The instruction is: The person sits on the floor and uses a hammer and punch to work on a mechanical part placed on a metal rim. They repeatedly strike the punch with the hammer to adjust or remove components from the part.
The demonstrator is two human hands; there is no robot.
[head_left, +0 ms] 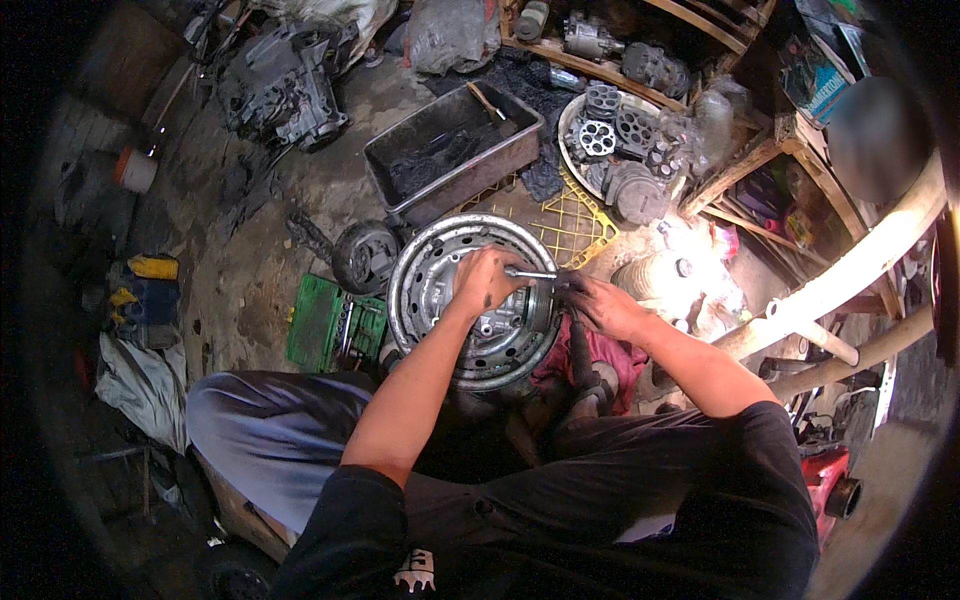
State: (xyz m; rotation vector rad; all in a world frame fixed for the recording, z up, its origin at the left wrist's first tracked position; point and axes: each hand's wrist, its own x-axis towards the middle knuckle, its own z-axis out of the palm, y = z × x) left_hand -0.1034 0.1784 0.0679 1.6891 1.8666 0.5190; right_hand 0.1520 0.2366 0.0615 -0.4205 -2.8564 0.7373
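In front of me a wheel rim (404, 285) lies flat, with a round grey metal part (436, 275) inside it. Above the rim, my left hand (487, 282) is closed on one end of a short, shiny metal rod-like tool (533, 274). My right hand (598, 304) has its blackened fingers closed at the tool's other end, over the rim's right edge. The tool's exact kind is too small to tell. Beneath my right wrist a dark red cloth (625, 362) lies next to the rim.
Left of the rim are an opened green socket case (315, 322) and a round dark part (362, 258). Beyond stand a black tub (385, 158) with a brush (492, 103), a yellow crate (590, 225), and a basin (565, 140) of metal parts. A thick pale pole (845, 290) slants at right.
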